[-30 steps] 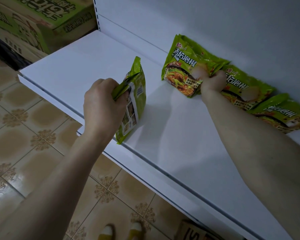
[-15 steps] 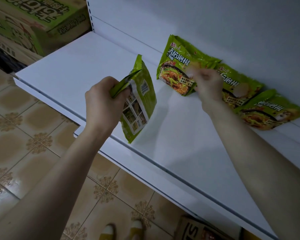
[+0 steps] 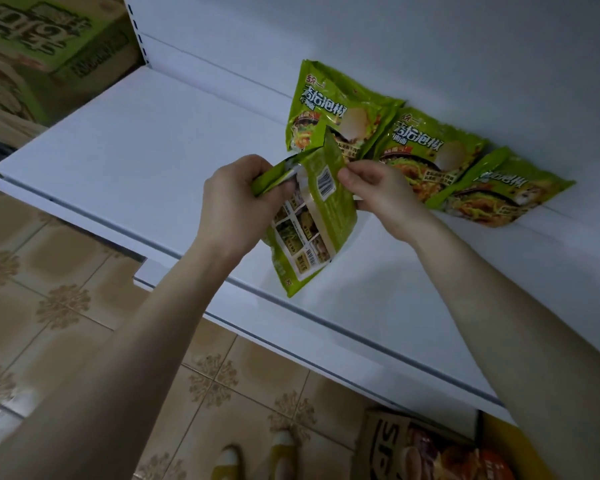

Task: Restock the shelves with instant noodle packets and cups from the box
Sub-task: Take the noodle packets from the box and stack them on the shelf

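Note:
A green instant noodle packet (image 3: 312,230) hangs over the white shelf (image 3: 136,143), its printed back with the barcode towards me. My left hand (image 3: 236,199) grips the packet's top left corner. My right hand (image 3: 378,192) pinches its top right edge between thumb and fingers. Three more green noodle packets lean in an overlapping row against the shelf's back wall: the left one (image 3: 329,105), the middle one (image 3: 426,147) and the right one (image 3: 506,192). The held packet covers the lower part of the left one.
Green-printed cardboard boxes (image 3: 39,53) are stacked at the far left beyond the shelf's end. A brown box (image 3: 430,448) with colourful packets sits on the tiled floor (image 3: 49,289) under the shelf's front edge. My shoes (image 3: 257,459) show at the bottom.
My right hand has let go of the leaning packets and come back to pinch the held packet's right edge. My left hand has carried that packet rightward, towards the row.

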`<state>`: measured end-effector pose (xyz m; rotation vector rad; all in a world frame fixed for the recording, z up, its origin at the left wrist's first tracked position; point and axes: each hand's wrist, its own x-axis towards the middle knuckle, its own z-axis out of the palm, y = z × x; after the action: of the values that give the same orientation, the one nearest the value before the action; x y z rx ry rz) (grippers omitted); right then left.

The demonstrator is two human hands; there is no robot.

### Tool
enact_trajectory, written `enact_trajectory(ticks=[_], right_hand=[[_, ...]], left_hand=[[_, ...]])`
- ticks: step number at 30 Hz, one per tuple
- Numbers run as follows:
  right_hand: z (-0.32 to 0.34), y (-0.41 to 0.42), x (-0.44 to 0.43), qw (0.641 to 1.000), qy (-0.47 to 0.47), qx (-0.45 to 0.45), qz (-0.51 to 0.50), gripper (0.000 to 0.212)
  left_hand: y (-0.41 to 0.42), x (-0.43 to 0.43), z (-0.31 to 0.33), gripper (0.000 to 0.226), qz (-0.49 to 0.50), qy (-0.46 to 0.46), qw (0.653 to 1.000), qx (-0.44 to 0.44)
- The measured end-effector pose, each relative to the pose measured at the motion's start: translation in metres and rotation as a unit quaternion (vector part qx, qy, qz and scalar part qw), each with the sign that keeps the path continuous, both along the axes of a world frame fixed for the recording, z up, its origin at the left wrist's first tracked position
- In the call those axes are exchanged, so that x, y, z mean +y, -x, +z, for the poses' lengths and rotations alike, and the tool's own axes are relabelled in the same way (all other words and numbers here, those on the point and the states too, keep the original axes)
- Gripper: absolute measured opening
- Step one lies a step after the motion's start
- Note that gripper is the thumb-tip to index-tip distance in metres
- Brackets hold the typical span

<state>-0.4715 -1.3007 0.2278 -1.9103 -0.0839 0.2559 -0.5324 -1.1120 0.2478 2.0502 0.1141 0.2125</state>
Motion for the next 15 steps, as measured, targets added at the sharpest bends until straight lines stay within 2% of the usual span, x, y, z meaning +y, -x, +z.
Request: enact_trajectory(ticks=[2,4,7,9,12,15], right_hand=[[-0.002,0.0,-0.002,0.999,0.005,-0.009,-0.031,0.007],[-0.004,0.002,-0.001,0.998,0.029,-0.021,-0.058,0.021],[-0.006,0.01,0.007,0.985,0.109,-0.095,-0.089,0.03],[-0.004,0.02,0.012,0.977,0.126,-0.132,-0.11,0.031],[-0.002,0.039,0.015,0.984,0.118,-0.12,-0.055,0.033],[0.0,0.055,0.021,0.986,0.145,-0.073,0.033,0.056]], left_hand=[[0.0,0.0,0.0,0.018,-0.033,0.029,0.999,0.029],[-0.001,-0.001,0.001,0.016,-0.042,0.06,0.996,0.05],[-0.005,-0.007,0.0,0.025,0.001,0.065,0.996,0.059],[-0.007,-0.012,0.001,0.026,0.035,0.096,0.992,0.07],[-0.008,-0.017,0.008,0.026,0.083,0.184,0.975,0.089],[-0.01,-0.019,0.014,0.021,0.094,0.257,0.956,0.11]])
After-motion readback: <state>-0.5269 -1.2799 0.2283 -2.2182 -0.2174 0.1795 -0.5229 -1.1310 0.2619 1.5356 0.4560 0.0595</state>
